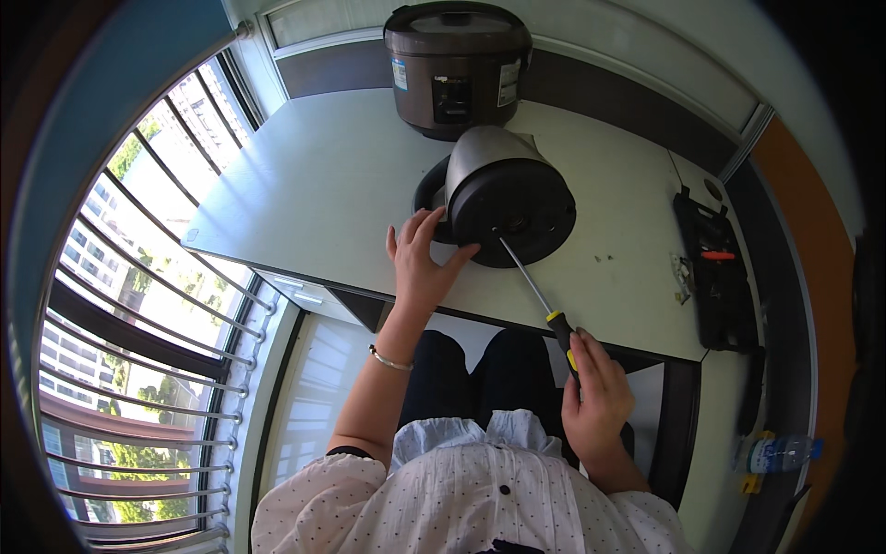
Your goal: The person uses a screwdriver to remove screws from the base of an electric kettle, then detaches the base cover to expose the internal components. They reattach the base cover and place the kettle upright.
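Observation:
An electric kettle [494, 152] with a silver body lies on its side on the white table, its round black base [517, 194] facing me. Its black handle [427, 189] points to the left. My left hand [426, 254] rests against the kettle at the handle and the base's lower left edge, thumb and fingers spread. In my right hand [598, 397] is a screwdriver [560, 328] with a black and yellow handle. Its metal shaft slants up to the left, and the tip meets the base near its lower middle. Whether a screw sits under the tip I cannot make out.
Behind the kettle stands a dark brown rice cooker [457, 69]. An opened black tool case [715, 268] with a red tool [717, 256] lies at the right. Small loose pieces [604, 258] lie on the table [305, 175]. A plastic bottle [784, 452] is at far right; a barred window is left.

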Demonstrator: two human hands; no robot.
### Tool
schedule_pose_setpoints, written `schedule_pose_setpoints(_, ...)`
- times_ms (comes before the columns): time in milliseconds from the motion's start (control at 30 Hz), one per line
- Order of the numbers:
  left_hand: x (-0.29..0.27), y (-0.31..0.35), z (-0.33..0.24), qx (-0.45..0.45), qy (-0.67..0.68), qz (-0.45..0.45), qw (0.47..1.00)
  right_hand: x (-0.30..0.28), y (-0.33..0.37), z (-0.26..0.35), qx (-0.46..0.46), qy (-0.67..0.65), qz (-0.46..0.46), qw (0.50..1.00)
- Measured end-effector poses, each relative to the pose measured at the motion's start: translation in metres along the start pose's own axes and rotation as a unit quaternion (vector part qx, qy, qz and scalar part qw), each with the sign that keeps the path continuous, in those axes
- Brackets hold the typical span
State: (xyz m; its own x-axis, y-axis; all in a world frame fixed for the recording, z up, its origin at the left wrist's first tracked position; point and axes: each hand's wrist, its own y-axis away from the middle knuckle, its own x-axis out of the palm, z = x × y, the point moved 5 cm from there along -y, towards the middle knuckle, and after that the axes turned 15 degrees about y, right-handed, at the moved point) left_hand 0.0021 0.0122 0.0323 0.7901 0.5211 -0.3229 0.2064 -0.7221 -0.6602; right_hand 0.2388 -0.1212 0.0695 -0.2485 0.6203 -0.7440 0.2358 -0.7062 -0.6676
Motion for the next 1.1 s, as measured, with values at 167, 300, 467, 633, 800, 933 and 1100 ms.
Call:
schedule_pose_setpoints(167,-0.008,0.022,-0.045,0.037,0.073,-0.063,0.995,-0.001,-0.001,0.0,-0.007,0.015,-0.003,1.0)
schedule_pose_setpoints(300,0.027,0.031,-0.042,-0.206,0.23,0.077,0.948,-0.002,-0.002,0.003,-0.015,0.019,0.005,1.0)
schedule_pose_setpoints(467,0.052,0.032,-0.044,-0.389,0.396,0.178,0.813,-0.003,0.001,0.005,-0.005,0.015,0.051,0.999)
schedule_pose_setpoints(633,0.059,0.036,-0.042,-0.431,0.513,0.172,0.722,-0.004,0.0,0.007,-0.03,0.014,0.023,0.999)
schedule_pose_setpoints(800,0.061,0.039,-0.04,-0.432,0.544,0.147,0.704,-0.003,0.0,0.006,0.004,-0.087,0.026,0.996)
schedule_pose_setpoints(933,0.062,0.041,-0.04,-0.432,0.554,0.145,0.696,0.008,0.009,-0.001,0.082,-0.198,0.08,0.973)
schedule_pose_setpoints(1100,0.061,0.041,-0.042,-0.439,0.556,0.143,0.691,0.025,0.022,-0.009,0.185,-0.392,0.148,0.889)
